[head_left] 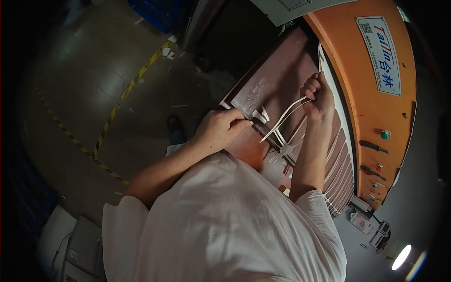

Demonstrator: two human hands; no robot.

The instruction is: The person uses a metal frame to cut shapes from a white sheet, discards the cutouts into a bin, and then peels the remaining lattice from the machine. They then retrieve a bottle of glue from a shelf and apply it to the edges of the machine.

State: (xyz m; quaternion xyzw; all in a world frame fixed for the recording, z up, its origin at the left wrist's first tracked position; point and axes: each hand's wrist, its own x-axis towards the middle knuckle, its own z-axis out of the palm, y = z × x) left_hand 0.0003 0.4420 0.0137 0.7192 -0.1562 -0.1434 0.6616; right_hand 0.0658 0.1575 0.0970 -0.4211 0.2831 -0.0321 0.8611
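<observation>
My right hand (318, 97) is raised over the reddish-brown work surface (293, 56), its fingers closed round several thin white strips (292, 110). The strips droop from the fist toward the front edge, where they bunch together. My left hand (224, 129) rests at the front edge of the surface, thumb and fingers pinched together. Whatever it pinches there, if anything, is hidden. Small white scraps (261, 115) lie just beyond its fingertips. More long white strips (336, 162) run side by side along the surface, right of my right forearm.
A curved orange machine body (347, 51) with a name plate (379, 56) rises on the right, bearing buttons and a knife (374, 146). Yellow-black tape (112, 113) marks the floor at left, with scraps near a blue bin (157, 13). A lamp (401, 257) shines lower right.
</observation>
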